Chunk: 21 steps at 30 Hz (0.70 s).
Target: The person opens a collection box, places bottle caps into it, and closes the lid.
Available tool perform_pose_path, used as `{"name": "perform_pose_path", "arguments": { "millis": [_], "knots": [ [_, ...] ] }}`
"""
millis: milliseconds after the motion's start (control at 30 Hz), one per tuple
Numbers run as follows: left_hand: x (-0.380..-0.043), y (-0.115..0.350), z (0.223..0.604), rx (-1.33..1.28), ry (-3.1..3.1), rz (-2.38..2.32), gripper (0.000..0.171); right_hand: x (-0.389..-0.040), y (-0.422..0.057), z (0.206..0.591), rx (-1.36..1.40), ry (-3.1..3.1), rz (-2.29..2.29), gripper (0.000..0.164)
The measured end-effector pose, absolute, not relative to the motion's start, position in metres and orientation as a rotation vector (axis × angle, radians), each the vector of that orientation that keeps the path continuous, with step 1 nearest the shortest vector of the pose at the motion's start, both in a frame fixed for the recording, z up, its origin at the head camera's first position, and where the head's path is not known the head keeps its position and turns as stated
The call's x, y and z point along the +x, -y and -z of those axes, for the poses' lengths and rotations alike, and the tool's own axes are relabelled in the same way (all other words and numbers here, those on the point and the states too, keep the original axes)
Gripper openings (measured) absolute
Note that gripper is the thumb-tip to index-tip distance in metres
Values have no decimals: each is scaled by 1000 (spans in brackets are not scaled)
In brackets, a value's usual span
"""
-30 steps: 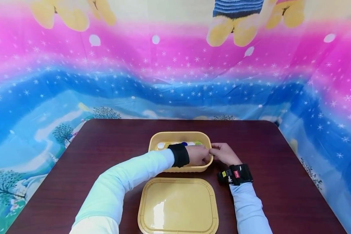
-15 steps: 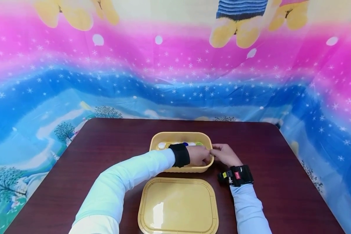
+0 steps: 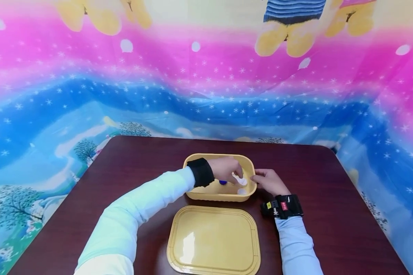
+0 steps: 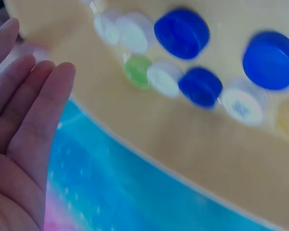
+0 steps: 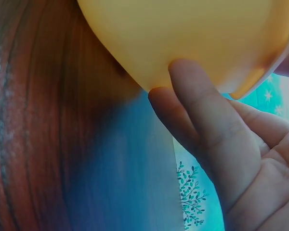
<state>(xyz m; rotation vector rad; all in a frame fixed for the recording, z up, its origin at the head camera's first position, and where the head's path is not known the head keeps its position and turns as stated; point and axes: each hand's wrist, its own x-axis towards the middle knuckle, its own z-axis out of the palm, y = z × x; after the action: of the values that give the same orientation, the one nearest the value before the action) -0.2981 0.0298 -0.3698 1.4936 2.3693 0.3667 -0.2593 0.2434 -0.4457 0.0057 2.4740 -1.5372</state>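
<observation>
A yellow plastic box [image 3: 206, 197] holds several bottle caps in blue, white, green and yellow. My left hand [image 3: 225, 168] reaches down into it near the right end, fingertips right at a white cap [image 3: 241, 180]. In the left wrist view its fingers [image 4: 36, 110] lie together and nearly straight, thumb apart. A row with a green cap [image 4: 137, 70] and blue caps stretches beside them. My right hand [image 3: 272, 182] holds the box's right end. Two of its fingers [image 5: 195, 91] press the outer wall; the thumb is at the rim in the head view.
The box's yellow lid [image 3: 213, 240] lies flat on the dark red-brown table [image 3: 323, 198], just on the near side of the box. A printed cloth [image 3: 220, 95] hangs behind the table and along its sides.
My left hand has lifted from the box's right corner and shifted toward its far side, baring caps beneath. The right hand stays at the box's end. The view has swung slightly.
</observation>
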Motion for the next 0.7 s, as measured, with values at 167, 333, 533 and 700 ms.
{"name": "perform_pose_path", "arguments": {
  "millis": [167,333,533,700],
  "knots": [
    [-294,0,353,1465,-2488,-344,29,-259,-242,445,4,-2483,1511,49],
    [-289,31,344,1395,-2551,-400,28,-260,-243,448,-1,-2473,1500,51],
    [-279,69,331,1325,-2622,-463,26,-261,-246,449,-25,-2479,1496,53],
    [-266,101,325,1283,-2704,-512,25,-263,-246,447,-21,-2466,1505,54]
  ]
}}
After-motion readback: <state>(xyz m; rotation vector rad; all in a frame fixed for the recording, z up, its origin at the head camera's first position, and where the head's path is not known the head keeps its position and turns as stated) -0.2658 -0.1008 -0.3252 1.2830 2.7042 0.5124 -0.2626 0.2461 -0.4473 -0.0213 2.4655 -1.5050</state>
